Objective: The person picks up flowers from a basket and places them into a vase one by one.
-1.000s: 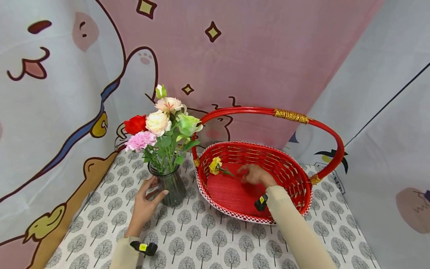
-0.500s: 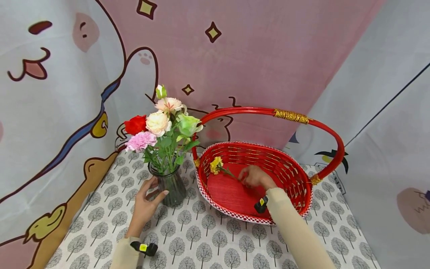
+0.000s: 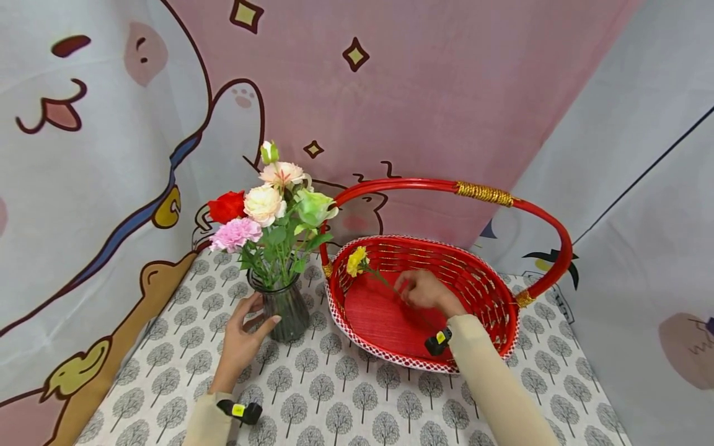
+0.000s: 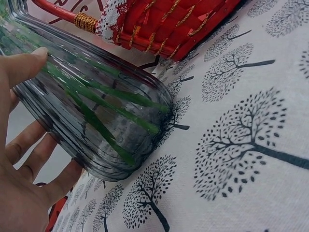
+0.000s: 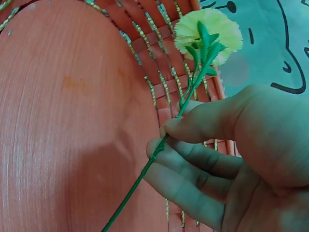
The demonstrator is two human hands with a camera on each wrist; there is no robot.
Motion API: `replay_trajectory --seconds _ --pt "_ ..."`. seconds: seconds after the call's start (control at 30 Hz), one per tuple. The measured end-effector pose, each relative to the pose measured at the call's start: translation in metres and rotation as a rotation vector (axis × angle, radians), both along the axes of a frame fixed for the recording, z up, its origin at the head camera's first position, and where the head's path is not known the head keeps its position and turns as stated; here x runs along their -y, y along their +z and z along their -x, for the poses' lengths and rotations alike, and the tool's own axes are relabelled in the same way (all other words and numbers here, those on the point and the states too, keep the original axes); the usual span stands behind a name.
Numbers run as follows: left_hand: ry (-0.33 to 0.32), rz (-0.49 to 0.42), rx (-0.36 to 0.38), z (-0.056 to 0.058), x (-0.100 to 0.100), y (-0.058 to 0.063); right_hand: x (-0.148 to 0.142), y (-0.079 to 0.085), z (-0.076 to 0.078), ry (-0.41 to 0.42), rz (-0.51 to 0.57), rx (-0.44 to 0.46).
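My left hand (image 3: 245, 331) holds the ribbed grey glass vase (image 3: 286, 314), thumb on one side and fingers on the other. Green stems show through the glass in the left wrist view. Pink, red, cream and green flowers (image 3: 263, 205) fill the vase. Inside the red basket (image 3: 385, 355), my right hand (image 3: 425, 290) pinches the green stem of a yellow carnation (image 5: 207, 36) between thumb and fingers. In the head view the carnation's bloom points to the left, close to the basket's left inner wall. The stem's lower end runs past my fingers in the right wrist view.
A tall red handle (image 3: 413, 184) with gold wrapping arches over the basket. The tablecloth (image 3: 334, 409) has a grey tree print. Behind stands a pink and white cartoon curtain (image 3: 446, 93).
My right hand has closed on the carnation's stem, and the bloom has risen slightly from the basket's bottom. The left hand stays at the vase.
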State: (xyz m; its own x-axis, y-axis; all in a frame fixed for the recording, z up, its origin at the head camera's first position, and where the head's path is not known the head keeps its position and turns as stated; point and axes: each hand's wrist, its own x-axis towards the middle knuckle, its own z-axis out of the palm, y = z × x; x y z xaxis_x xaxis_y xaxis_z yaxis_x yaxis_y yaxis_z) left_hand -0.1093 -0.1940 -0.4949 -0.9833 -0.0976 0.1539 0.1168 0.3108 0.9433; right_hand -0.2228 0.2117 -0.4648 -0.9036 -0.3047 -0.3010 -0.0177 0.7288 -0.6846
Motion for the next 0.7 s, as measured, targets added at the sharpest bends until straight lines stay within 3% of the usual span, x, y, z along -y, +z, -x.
replay_trajectory --seconds 0.7 --pt "0.001 0.020 0.005 -0.001 0.000 0.001 -0.001 0.018 -0.013 -0.010 0.173 -0.086"
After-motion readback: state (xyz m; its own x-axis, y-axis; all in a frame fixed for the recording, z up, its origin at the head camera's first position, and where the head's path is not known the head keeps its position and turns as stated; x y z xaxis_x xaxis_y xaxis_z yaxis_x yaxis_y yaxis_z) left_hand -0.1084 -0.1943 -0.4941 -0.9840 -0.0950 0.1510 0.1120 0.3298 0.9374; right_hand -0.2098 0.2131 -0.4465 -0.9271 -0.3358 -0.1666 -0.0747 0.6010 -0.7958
